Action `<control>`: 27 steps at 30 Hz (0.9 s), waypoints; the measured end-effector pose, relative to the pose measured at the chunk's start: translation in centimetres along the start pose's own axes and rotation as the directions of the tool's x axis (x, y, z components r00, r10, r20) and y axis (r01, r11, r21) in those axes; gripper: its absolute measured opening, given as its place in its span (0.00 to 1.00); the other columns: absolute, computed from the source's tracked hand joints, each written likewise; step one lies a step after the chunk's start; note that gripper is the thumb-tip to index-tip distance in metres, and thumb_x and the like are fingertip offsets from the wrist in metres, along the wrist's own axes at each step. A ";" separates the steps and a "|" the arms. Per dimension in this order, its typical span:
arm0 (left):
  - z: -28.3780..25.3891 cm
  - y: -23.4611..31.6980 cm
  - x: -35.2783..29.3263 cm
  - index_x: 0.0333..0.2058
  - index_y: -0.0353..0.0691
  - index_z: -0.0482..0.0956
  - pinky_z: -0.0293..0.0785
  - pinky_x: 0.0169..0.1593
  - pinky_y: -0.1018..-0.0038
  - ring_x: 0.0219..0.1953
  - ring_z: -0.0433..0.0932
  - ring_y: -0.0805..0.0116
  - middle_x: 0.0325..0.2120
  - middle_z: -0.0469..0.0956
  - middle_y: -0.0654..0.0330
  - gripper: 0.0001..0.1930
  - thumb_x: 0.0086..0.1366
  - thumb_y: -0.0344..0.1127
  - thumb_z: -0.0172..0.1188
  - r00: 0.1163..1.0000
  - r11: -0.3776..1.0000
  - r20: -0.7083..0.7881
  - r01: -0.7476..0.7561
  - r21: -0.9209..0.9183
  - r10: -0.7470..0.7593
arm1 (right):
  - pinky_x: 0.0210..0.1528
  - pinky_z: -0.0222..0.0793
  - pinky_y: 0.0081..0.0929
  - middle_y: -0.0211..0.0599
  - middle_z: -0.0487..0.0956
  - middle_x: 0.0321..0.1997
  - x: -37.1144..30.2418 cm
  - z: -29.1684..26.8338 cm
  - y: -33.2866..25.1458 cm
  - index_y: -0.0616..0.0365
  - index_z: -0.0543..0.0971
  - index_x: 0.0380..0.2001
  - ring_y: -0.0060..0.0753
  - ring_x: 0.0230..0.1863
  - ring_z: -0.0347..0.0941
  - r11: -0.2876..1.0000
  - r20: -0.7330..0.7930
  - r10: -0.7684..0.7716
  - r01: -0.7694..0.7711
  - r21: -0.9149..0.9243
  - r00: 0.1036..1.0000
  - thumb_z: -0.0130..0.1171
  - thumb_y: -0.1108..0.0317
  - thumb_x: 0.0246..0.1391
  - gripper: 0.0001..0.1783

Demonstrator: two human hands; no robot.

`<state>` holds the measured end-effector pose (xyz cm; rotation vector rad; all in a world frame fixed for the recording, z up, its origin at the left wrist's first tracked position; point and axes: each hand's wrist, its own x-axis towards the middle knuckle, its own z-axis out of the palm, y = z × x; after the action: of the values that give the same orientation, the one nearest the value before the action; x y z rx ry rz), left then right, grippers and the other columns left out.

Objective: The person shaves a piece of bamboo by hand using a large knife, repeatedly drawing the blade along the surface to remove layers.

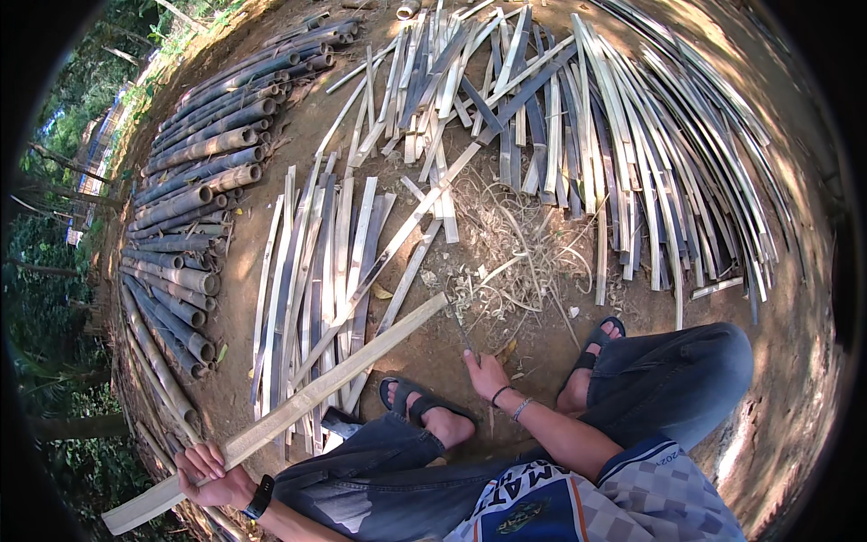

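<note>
A long pale bamboo strip (334,375) slants up from the lower left toward the middle. My left hand (212,474), a dark watch on its wrist, is closed round the strip near its lower end. My right hand (489,379) grips a knife whose thin dark blade (459,316) points up and stands right by the strip's far end. Whether blade and strip touch, I cannot tell. The knife's handle is mostly hidden in my fingers. Beyond the blade, curled shavings (515,244) lie heaped on the dirt.
Split bamboo strips (312,271) lie in a bundle at left, with larger piles of strips (668,163) at the far middle and right. Whole bamboo poles (199,163) are stacked at far left. My sandalled feet (442,425) rest on the ground either side of my right hand.
</note>
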<state>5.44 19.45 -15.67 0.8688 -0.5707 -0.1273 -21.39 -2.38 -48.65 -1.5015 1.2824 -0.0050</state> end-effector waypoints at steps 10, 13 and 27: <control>0.4 -0.4 0.1 0.18 0.47 0.56 0.51 0.16 0.82 0.08 0.52 0.77 0.08 0.54 0.66 0.16 0.64 0.37 0.50 0.998 0.999 -0.039 -0.043 0.029 0.044 | 0.36 0.68 0.47 0.55 0.76 0.21 1.3 0.2 2.4 0.69 0.75 0.25 0.54 0.30 0.77 0.990 0.065 0.141 -0.140 -0.022 0.988 0.44 0.45 0.62 0.32; 0.2 -0.2 0.0 0.19 0.46 0.57 0.50 0.16 0.82 0.08 0.53 0.77 0.08 0.54 0.66 0.16 0.64 0.37 0.50 0.998 0.999 -0.048 -0.050 0.022 0.051 | 0.41 0.69 0.50 0.67 0.76 0.30 0.6 0.6 -0.1 0.71 0.77 0.29 0.64 0.39 0.75 0.988 0.014 -0.090 0.087 0.129 0.996 0.43 0.40 0.60 0.37; 0.7 -0.3 0.1 0.19 0.46 0.58 0.50 0.16 0.82 0.08 0.54 0.78 0.08 0.56 0.66 0.15 0.64 0.37 0.49 0.998 0.997 -0.024 -0.052 0.053 0.054 | 0.40 0.69 0.49 0.62 0.77 0.26 -0.1 0.4 0.1 0.69 0.76 0.28 0.63 0.37 0.76 0.985 -0.061 -0.151 0.156 0.078 0.987 0.43 0.42 0.60 0.33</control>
<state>5.21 18.71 -15.49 0.9042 -0.5750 -0.0533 -21.31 -2.05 -48.84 -1.5341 1.1928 -0.1991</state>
